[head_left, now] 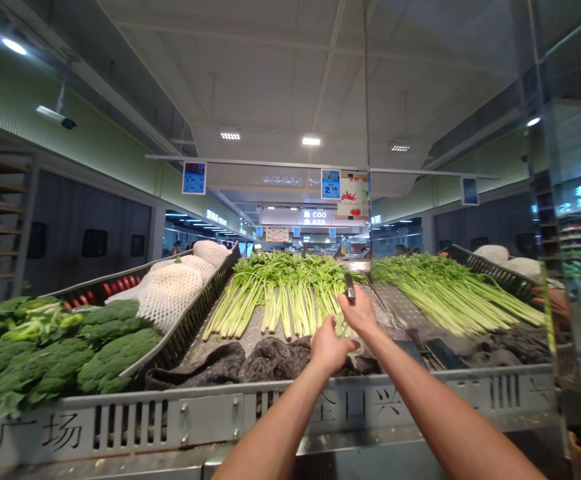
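Celery (290, 303) lies in a row on a sloping perforated metal shelf, leaves to the back and pale stalk ends toward me. At the row's right end, my left hand (329, 348) is closed around the base of a celery bunch, mostly hidden by the fingers. Just above and to the right, my right hand (361, 313) grips a tool with a black handle (350, 287). The handle sticks up past the thumb; the tool's lower part is hidden, so its kind is unclear. Dark crumpled cloth (275, 358) lies in front of the stalks.
Broccoli (55, 350) fills a crate on the left, with white foam-netted produce (175, 287) behind it. A grey slatted crate wall (210, 419) runs along the front. The mirror (450, 200) on the right reflects the celery. Price signs (331, 184) hang overhead.
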`<state>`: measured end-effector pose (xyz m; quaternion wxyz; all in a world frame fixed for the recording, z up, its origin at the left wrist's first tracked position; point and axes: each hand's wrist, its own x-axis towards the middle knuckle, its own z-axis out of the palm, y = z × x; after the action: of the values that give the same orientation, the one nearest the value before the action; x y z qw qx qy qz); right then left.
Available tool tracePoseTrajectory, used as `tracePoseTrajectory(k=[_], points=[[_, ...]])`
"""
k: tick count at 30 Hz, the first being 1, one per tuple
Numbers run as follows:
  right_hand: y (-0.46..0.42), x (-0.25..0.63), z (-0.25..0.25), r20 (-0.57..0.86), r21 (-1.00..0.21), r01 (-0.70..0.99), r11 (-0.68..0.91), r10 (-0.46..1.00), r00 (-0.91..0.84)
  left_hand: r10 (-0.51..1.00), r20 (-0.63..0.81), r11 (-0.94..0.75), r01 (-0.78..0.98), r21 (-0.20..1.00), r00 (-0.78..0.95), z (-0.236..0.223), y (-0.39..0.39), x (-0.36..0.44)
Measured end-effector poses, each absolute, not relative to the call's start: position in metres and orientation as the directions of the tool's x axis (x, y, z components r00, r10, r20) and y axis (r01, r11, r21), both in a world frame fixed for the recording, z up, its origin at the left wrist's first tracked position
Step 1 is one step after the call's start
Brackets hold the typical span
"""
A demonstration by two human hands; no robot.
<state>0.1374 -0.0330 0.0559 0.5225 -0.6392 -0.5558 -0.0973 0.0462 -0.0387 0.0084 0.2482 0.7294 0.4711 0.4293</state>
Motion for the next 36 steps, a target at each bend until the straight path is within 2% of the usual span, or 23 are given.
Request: tracePoseTrajectory(k=[11,17,24,31,36], points=[[-0.04,0.158,0.039,0.675,-0.593,0.796,0.118,0.613,0.411,0.897,0.373,-0.442,0.501,0.744,0.237,-0.005,-0.046,0.062],[-0.042,0.163,0.021,0.662,-0.598,0.798,0.078,0.609,0.437,0.919,0.321,-0.395,0.519,0.758,0.23,-0.019,-0.054,0.065],[-0.051,0.161,0.011,0.694,-0.634,0.75,0.189,0.567,0.444,0.892,0.38,-0.45,0.537,0.713,0.244,-0.024,-0.059,0.061],[-0.047,0.152,0.01,0.656,-0.644,0.754,0.131,0.603,0.455,0.9,0.377,-0.434,0.549,0.714,0.221,-0.029,-0.053,0.054],[-0.041,0.143,0.01,0.686,-0.631,0.759,0.16,0.573,0.449,0.905,0.37,-0.421,0.575,0.702,0.211,-0.025,-0.052,0.044]])
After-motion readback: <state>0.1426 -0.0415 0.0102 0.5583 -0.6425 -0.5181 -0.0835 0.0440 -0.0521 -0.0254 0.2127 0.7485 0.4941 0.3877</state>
